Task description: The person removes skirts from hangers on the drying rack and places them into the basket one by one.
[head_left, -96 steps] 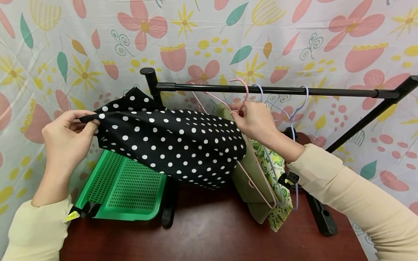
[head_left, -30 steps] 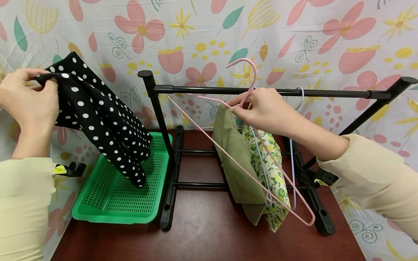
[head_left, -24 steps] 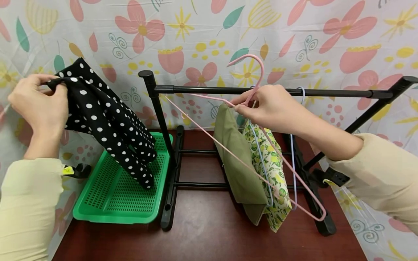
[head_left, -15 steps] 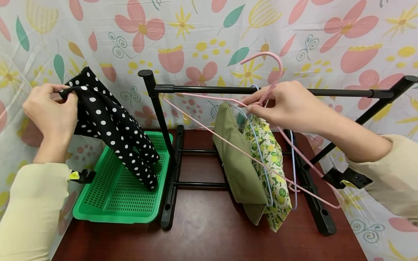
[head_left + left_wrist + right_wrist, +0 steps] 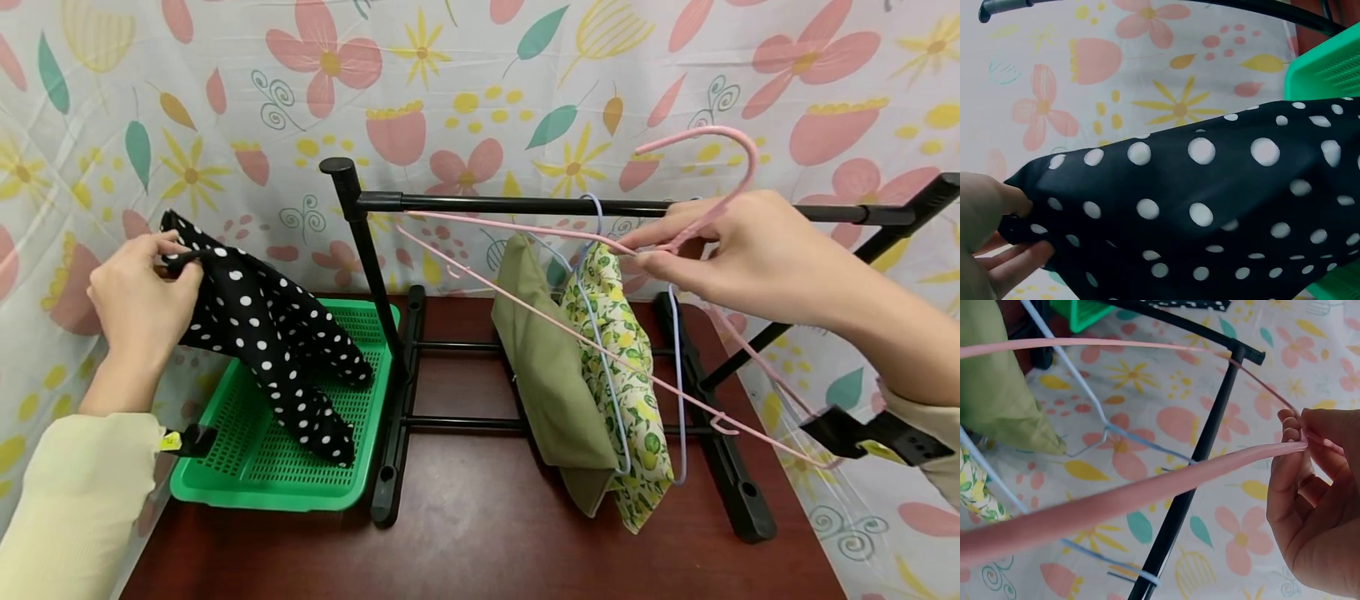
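My left hand [image 5: 146, 292] pinches one end of a black cloth with white polka dots [image 5: 262, 333]. The cloth hangs down at a slant, its lower end over the green basket [image 5: 270, 492]. In the left wrist view, thumb and fingers grip a corner of the polka-dot cloth [image 5: 1172, 181]. My right hand [image 5: 742, 250] holds a pink hanger [image 5: 555, 321] just below its hook, in front of the rack's bar. No cloth is on this hanger. The right wrist view shows the pink hanger [image 5: 1147, 490] pinched at its neck between thumb and fingers.
A black rack's bar [image 5: 480, 205] spans the middle. An olive-green cloth [image 5: 551, 383] and a lemon-print cloth [image 5: 626, 367] hang below it beside blue hangers [image 5: 678, 392]. The rack stands on a dark red-brown table [image 5: 480, 533], before a flower-patterned curtain [image 5: 450, 67].
The polka-dot cloth, earlier stretched between both hands near the hanger, now hangs from my left hand over the basket. My right hand has lifted the pink hanger off the bar and carried it right.
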`<action>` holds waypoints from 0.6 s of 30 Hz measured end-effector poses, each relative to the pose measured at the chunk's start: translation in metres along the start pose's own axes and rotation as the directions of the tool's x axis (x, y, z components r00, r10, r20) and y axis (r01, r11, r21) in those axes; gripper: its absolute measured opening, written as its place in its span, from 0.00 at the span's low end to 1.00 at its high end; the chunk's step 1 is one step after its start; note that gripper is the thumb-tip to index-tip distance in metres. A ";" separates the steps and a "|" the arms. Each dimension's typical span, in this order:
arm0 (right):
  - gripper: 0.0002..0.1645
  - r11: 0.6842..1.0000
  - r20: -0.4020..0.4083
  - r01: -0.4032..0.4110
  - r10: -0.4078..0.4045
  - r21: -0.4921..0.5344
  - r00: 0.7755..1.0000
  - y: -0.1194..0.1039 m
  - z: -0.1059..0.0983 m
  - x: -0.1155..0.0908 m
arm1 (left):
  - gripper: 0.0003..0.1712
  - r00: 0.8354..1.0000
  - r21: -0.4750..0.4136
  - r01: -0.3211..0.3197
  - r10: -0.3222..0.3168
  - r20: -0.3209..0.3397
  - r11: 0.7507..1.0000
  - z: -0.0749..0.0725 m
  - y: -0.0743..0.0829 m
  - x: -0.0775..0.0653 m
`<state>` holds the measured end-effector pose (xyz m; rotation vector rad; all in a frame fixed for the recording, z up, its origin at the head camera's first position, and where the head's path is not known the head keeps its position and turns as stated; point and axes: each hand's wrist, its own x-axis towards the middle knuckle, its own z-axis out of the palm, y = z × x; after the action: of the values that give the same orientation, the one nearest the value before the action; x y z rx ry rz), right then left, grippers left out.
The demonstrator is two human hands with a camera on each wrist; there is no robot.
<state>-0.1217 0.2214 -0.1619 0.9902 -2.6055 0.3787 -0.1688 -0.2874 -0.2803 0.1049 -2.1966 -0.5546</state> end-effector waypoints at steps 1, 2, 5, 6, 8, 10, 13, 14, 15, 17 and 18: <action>0.14 1.000 -0.008 0.016 -0.016 -0.001 1.000 0.002 -0.001 -0.003 | 0.10 1.000 0.013 -0.005 0.004 0.028 1.000 -0.001 -0.001 -0.003; 0.11 1.000 -0.018 0.030 -0.031 -0.003 0.999 0.003 -0.001 -0.006 | 0.10 0.999 0.028 -0.011 0.009 0.053 1.000 -0.001 -0.002 -0.006; 0.14 0.999 -0.039 0.045 -0.046 -0.013 0.998 0.007 -0.003 -0.014 | 0.08 0.995 0.053 -0.023 0.018 0.103 0.998 -0.003 -0.004 -0.014; 0.15 0.999 -0.047 0.041 -0.042 -0.020 0.998 0.008 -0.004 -0.018 | 0.08 0.994 0.055 -0.026 0.020 0.111 0.998 -0.004 -0.005 -0.016; 0.18 0.999 -0.060 0.030 -0.031 -0.020 0.998 0.011 -0.005 -0.024 | 0.08 0.992 0.053 -0.038 0.031 0.124 0.998 -0.005 -0.005 -0.020; 0.20 1.000 -0.072 0.026 -0.027 -0.016 0.997 0.015 -0.006 -0.031 | 0.08 0.987 0.059 -0.051 0.041 0.152 0.997 -0.006 -0.005 -0.023; 0.22 0.999 -0.099 0.032 -0.032 0.001 0.995 0.021 -0.008 -0.041 | 0.09 0.975 0.074 -0.077 0.059 0.214 0.994 -0.005 -0.007 -0.030; 0.21 0.999 -0.107 0.033 -0.032 0.008 0.994 0.023 -0.008 -0.044 | 0.10 0.970 0.079 -0.082 0.062 0.235 0.993 -0.005 -0.008 -0.032; 0.21 0.999 -0.114 0.033 -0.031 0.011 0.993 0.024 -0.009 -0.047 | 0.10 0.964 0.083 -0.088 0.064 0.257 0.993 -0.004 -0.009 -0.034; 0.21 0.999 -0.127 0.005 0.000 0.039 0.992 0.030 -0.010 -0.055 | 0.09 0.953 0.083 -0.109 0.080 0.292 0.991 -0.002 -0.011 -0.039; 0.22 0.999 -0.121 -0.018 0.023 0.039 0.992 0.038 -0.010 -0.061 | 0.09 0.949 0.079 -0.116 0.087 0.304 0.990 -0.001 -0.012 -0.042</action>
<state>-0.1027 0.2886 -0.1815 0.9228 -2.5093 0.4796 -0.1426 -0.2873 -0.3147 -0.0464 -2.5094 -0.4287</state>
